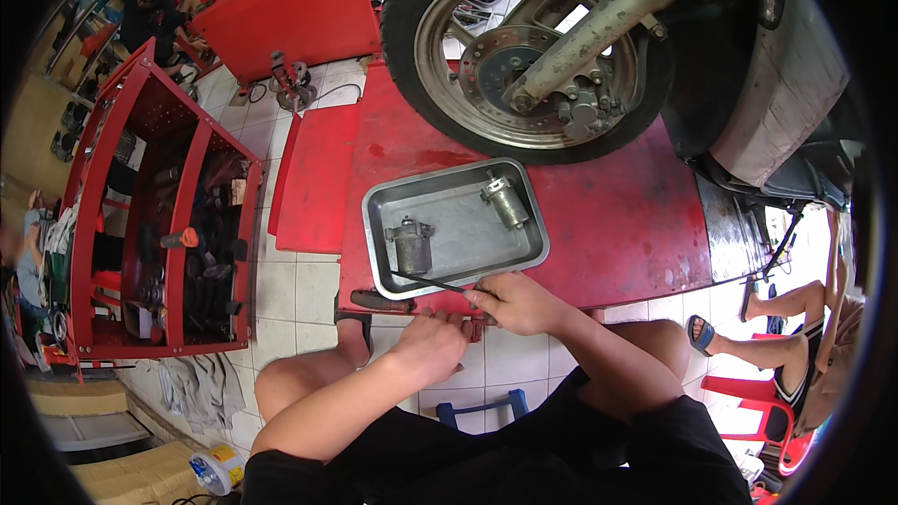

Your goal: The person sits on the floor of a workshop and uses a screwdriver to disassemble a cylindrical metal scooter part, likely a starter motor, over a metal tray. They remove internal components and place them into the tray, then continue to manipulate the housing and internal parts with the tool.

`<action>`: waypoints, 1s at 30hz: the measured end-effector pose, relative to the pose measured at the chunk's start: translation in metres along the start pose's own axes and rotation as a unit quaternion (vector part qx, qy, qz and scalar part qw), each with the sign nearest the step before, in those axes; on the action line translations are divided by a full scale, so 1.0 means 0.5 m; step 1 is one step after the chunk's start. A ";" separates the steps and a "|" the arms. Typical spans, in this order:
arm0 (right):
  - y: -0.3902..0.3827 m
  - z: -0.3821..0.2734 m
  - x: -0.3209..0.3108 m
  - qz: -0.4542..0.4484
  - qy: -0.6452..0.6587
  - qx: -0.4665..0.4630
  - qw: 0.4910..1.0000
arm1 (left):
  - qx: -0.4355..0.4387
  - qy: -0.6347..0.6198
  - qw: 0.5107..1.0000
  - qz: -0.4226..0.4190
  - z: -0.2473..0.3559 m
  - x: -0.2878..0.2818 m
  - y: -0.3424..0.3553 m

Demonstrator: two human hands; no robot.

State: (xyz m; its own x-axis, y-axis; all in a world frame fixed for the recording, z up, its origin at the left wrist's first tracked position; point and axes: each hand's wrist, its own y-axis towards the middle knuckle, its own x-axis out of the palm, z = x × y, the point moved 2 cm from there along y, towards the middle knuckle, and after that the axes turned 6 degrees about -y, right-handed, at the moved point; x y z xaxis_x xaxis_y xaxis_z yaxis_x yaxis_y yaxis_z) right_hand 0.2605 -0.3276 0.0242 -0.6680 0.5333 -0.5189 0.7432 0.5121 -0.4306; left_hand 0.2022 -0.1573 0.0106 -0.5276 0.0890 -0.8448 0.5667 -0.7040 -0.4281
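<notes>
My right hand is closed around one end of a thin black rod, which slants left over the near rim of a metal tray. The rod's far tip reaches close to a grey cylindrical motor standing in the tray's left part. Another such motor, a bit shinier, leans at the tray's far right corner. My left hand is closed at the bench's front edge, just left of the right hand. Whatever its fingers hold, if anything, is hidden. A dark, handle-like object lies beside it on the edge.
The tray rests on a red bench, under a motorbike's front wheel. A red tool cart stands at left, with a red machine behind. A blue stool is below me. At right, another person sits on a red chair.
</notes>
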 end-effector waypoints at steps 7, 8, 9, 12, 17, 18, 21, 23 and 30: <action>0.001 0.006 0.000 0.024 -0.017 0.002 1.000 | -0.005 0.003 1.000 0.008 0.000 -0.008 0.000; 0.000 0.002 -0.003 0.020 -0.008 0.006 1.000 | -0.005 0.001 1.000 0.010 -0.001 -0.008 -0.001; -0.002 -0.002 -0.005 0.038 -0.023 0.000 0.999 | -0.006 0.000 1.000 0.012 -0.002 -0.007 -0.001; -0.003 0.002 -0.005 0.073 -0.052 -0.021 0.996 | -0.008 -0.001 1.000 0.013 0.000 -0.011 -0.004; 0.000 0.013 0.000 0.082 -0.002 -0.040 0.996 | -0.006 -0.002 1.000 0.015 0.000 -0.009 -0.001; 0.001 0.015 -0.001 0.076 -0.013 -0.025 0.997 | -0.007 -0.003 1.000 0.016 0.001 -0.009 -0.001; 0.001 0.014 -0.009 0.062 -0.021 0.011 0.998 | -0.009 0.001 1.000 0.011 0.000 -0.009 0.001; -0.005 -0.008 -0.016 0.049 0.011 0.009 0.999 | -0.009 -0.002 1.000 0.013 -0.002 -0.007 -0.001; 0.001 0.003 -0.013 0.064 -0.016 0.003 0.998 | -0.006 0.002 1.000 0.018 -0.002 -0.005 0.000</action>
State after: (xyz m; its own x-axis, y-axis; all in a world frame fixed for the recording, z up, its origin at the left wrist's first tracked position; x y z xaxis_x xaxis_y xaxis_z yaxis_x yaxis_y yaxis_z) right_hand 0.2655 -0.3317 0.0263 -0.5654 0.5722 -0.5941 0.8232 0.4364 -0.3632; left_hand 0.2042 -0.1568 0.0121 -0.5041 0.0677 -0.8610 0.5922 -0.6985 -0.4017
